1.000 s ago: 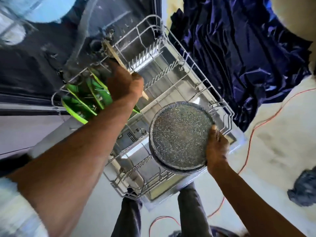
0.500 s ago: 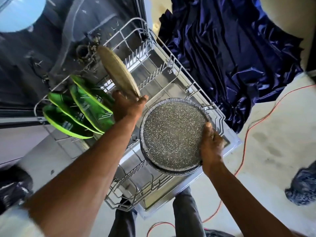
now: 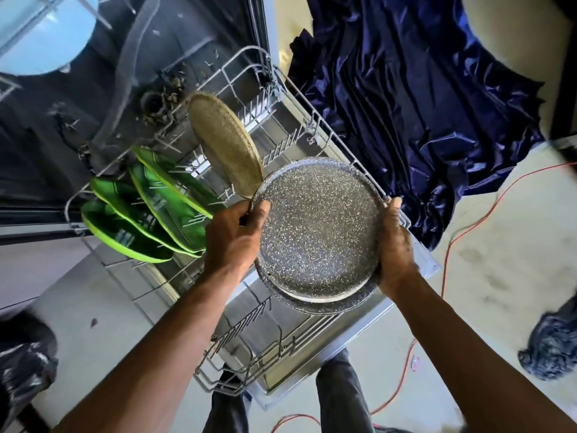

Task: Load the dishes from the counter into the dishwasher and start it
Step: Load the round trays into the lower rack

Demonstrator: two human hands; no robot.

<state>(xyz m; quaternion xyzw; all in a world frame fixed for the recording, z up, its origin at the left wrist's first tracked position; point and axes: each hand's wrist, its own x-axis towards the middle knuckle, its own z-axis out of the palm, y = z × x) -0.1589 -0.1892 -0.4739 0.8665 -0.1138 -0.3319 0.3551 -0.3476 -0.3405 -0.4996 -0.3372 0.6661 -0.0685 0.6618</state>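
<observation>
I hold a stack of grey speckled plates [image 3: 318,232] over the pulled-out lower rack [image 3: 331,126] of the open dishwasher. My left hand [image 3: 232,242] grips the top plate's left rim and my right hand [image 3: 395,245] grips the stack's right rim. A tan plate [image 3: 223,148] stands on edge in the rack, just behind the stack. Three green plates [image 3: 150,210] stand tilted in the rack's left side.
A dark blue cloth [image 3: 415,98] lies on the floor right of the dishwasher. An orange cable [image 3: 449,245] runs across the pale floor. A dark crumpled rag [image 3: 551,348] lies at right. My legs [image 3: 340,398] stand at the rack's front edge.
My left hand let go of the tan plate, which now stands in the rack, and moved right onto the speckled plates' left rim. The stack has risen slightly.
</observation>
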